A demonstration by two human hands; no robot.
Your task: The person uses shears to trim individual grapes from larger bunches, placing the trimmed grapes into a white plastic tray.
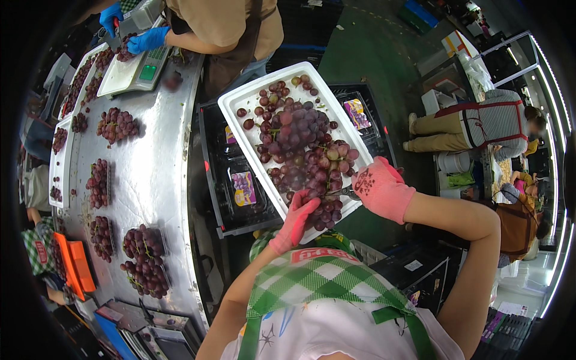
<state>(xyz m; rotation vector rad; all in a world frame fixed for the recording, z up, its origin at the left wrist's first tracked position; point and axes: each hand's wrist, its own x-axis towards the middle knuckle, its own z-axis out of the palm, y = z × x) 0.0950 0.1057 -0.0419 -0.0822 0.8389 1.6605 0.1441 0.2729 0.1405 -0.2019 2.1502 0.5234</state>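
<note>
A white foam tray (234, 101) full of red grape bunches (299, 128) and loose grapes lies tilted before me, on black crates. My left hand (298, 220), in a pink glove, pinches the upper part of a grape bunch (325, 215) at the tray's near end. My right hand (382, 189), gloved the same way, holds small scissors (346, 193) whose blades point left toward that bunch, close to my left fingertips. Whether the blades touch a stem cannot be told.
On the left, a metal table (153, 180) bears grape bunches in clear boxes (146, 258), a scale (139, 74) and an orange holder (74, 265). A co-worker's blue-gloved hands (148, 40) work above the scale. Black crates (243, 225) stand under the tray. Several people stand farther off.
</note>
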